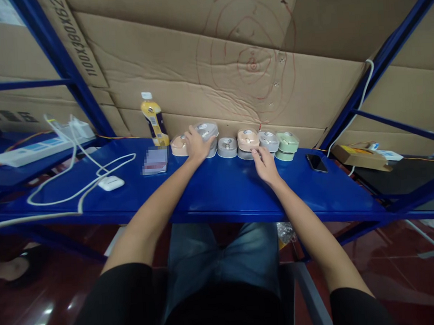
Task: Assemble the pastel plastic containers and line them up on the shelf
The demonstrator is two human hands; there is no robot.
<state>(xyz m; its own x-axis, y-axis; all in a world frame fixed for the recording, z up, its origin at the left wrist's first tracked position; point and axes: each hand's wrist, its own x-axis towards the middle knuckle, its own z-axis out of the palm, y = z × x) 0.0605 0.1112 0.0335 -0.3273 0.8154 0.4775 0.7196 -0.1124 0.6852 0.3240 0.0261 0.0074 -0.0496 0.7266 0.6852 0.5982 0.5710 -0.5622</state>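
Observation:
Small lidded boxes stand in a row at the back of the blue table, some stacked in twos. My left hand (197, 145) is wrapped round the upper grey box (207, 129) of a stack, beside a low pink box (179, 146). A single grey box (227, 147) sits between my hands. The fingertips of my right hand (264, 164) touch the front of a stack topped by a pink box (248, 139); whether they grip it is unclear. To its right are another grey box (269, 141) and a green stack (287, 145).
A yellow drink bottle (154, 121) and a blurred packet (155, 161) stand left of the boxes. Further left lie a white case (111, 183), looping white cable and a power strip (42, 152). A phone (316, 163) and an open cardboard box (362, 158) are on the right.

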